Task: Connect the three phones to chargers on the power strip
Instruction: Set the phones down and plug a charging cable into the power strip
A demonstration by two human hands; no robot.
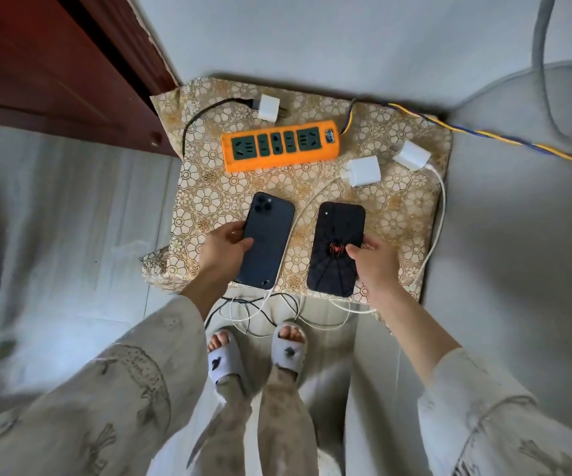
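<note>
Two phones lie face down on a small table covered by a floral cloth (209, 197). My left hand (221, 250) grips the left edge of the dark blue phone (267, 242), which has a white cable at its bottom end. My right hand (375, 261) holds the right edge of the black phone with a red spider (337, 249). Behind them lies the orange power strip (280, 146) with nothing plugged into its sockets. Three white chargers lie loose: one behind the strip (268, 107), one to its right (363, 171), one further right (411, 155). No third phone shows.
A dark red wooden cabinet (54, 70) stands at the left. A yellow and blue twisted wire (483, 132) runs from the strip to the right. Black and white cables (260, 310) hang tangled off the table's front edge above my slippered feet (257, 352). Grey wall behind.
</note>
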